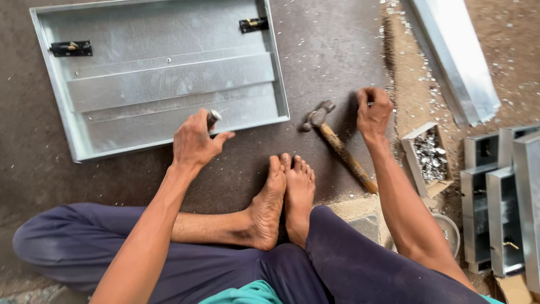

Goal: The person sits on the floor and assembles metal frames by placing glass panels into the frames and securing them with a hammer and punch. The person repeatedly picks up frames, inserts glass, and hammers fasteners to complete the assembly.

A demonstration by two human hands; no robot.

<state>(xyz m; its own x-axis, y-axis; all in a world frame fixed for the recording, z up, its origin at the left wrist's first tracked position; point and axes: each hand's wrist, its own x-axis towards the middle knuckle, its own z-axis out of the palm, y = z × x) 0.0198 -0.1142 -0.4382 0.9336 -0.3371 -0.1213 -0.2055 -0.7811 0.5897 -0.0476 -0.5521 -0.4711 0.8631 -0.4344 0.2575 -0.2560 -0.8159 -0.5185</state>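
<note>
My left hand [194,141] is closed around a short metal punch [213,118], held upright over the near edge of a shallow galvanised sheet-metal tray [169,79] that lies on the floor. Two black latch fittings [70,49] sit on the tray's far side. My right hand [373,111] rests on the floor with its fingers curled around a small metal piece, right of a ball-peen hammer [337,143] with a wooden handle. The hammer lies loose on the floor between my hands. My bare feet are together in front of me.
A small cardboard box of metal bits [430,157] stands to the right of my right arm. Several folded sheet-metal boxes [506,197] are stacked at the far right. A long bent metal strip [455,56] lies at the upper right among scattered metal chips.
</note>
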